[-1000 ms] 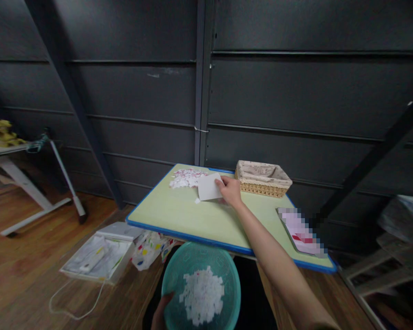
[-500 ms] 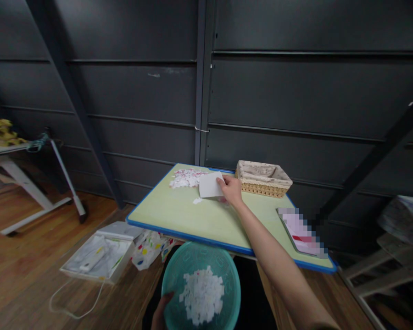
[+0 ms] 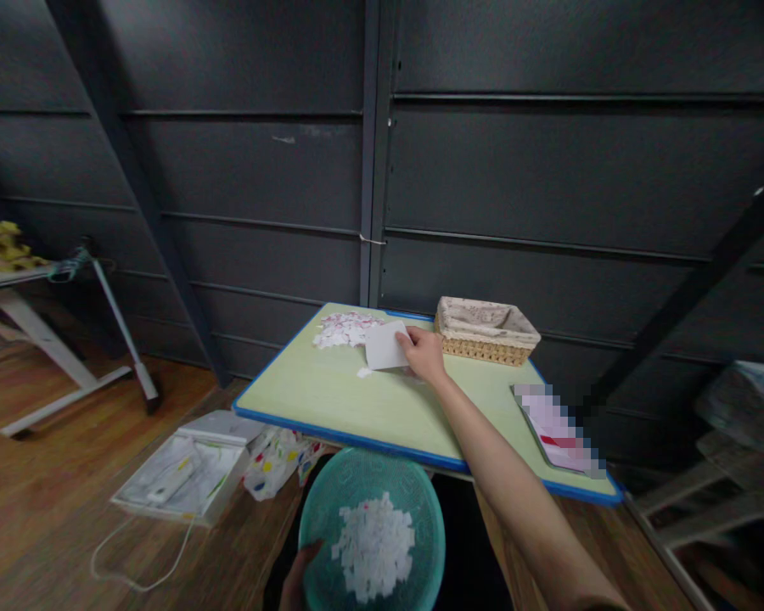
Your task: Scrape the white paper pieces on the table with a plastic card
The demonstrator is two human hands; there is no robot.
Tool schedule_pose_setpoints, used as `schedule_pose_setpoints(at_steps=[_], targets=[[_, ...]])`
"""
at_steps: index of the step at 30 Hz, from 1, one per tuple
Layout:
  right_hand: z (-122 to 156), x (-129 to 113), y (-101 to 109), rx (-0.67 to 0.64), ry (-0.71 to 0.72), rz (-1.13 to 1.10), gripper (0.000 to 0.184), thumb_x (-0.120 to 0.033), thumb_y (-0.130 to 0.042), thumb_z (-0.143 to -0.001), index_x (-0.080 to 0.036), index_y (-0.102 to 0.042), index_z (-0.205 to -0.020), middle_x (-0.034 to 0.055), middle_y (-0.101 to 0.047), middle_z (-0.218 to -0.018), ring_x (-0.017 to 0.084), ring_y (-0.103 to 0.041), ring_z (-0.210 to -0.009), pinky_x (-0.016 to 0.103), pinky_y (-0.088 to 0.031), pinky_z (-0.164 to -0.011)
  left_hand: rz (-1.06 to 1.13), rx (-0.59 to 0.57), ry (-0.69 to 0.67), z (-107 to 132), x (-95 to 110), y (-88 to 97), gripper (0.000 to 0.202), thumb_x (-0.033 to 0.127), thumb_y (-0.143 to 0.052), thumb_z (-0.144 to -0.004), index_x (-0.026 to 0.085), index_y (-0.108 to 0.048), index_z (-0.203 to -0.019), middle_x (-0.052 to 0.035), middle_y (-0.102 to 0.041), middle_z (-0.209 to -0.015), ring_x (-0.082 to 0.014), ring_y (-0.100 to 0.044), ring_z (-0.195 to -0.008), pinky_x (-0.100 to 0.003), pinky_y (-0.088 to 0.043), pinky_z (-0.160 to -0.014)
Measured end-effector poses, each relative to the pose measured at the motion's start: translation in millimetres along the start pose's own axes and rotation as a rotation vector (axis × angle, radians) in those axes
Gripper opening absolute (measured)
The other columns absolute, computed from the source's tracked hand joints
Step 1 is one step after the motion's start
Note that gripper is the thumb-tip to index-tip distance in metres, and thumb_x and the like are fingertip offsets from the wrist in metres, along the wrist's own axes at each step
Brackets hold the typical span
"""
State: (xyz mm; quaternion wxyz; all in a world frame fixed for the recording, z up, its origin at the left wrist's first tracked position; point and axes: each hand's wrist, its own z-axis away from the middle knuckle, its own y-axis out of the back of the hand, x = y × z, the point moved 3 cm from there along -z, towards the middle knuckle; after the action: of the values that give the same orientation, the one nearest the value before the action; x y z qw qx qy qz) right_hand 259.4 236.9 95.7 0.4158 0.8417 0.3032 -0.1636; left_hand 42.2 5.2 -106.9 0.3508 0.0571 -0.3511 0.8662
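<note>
My right hand (image 3: 425, 353) pinches a white card (image 3: 386, 345) by its right edge, holding it over the yellow-green tabletop (image 3: 318, 395). Just behind and left of the card lies a pile of white and pinkish paper pieces (image 3: 347, 329), which it partly covers. One small white scrap (image 3: 364, 372) sits by the card's lower left corner. Below the table's front edge, my left hand (image 3: 302, 573) grips the left rim of a teal plastic basket (image 3: 434, 518). Inside that basket is a heap of small white paper pieces (image 3: 374, 547).
A wicker basket (image 3: 487, 349) with a cloth lining stands at the table's back right. A flat pink item (image 3: 555, 428), partly pixelated, rests near the right edge. An open white box (image 3: 182, 484) and a dotted plastic bag (image 3: 273, 461) are on the floor at left.
My right hand and the card have shifted slightly left and down. The left hand and the teal basket stay in place.
</note>
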Motion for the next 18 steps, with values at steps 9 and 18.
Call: schedule_pose_setpoints(at_steps=[9, 18], targets=[[2.7, -7.0, 3.0, 0.053, 0.034, 0.218, 0.032, -0.030, -0.043, -0.089, -0.016, -0.069, -0.075, 0.0079, -0.069, -0.070, 0.017, -0.057, -0.060, 0.027, -0.030, -0.059, -0.030, 0.036, -0.038, 3.8, 2.0, -0.2, 0.073, 0.018, -0.064, -0.073, 0.008, -0.040, -0.141, -0.0185, -0.072, -0.111, -0.0393, -0.064, -0.105, -0.057, -0.039, -0.099], [3.3, -8.1, 3.3, 0.046, 0.048, 0.159, 0.033, -0.031, -0.043, -0.089, -0.017, -0.069, -0.075, 0.0061, -0.068, -0.067, 0.017, -0.055, -0.058, 0.026, -0.031, -0.059, 0.007, 0.045, 0.000, 2.1, -2.5, -2.8, 0.072, 0.024, -0.069, -0.070, 0.012, -0.047, -0.137, -0.0166, -0.072, -0.112, -0.0413, -0.062, -0.107, -0.056, -0.042, -0.096]])
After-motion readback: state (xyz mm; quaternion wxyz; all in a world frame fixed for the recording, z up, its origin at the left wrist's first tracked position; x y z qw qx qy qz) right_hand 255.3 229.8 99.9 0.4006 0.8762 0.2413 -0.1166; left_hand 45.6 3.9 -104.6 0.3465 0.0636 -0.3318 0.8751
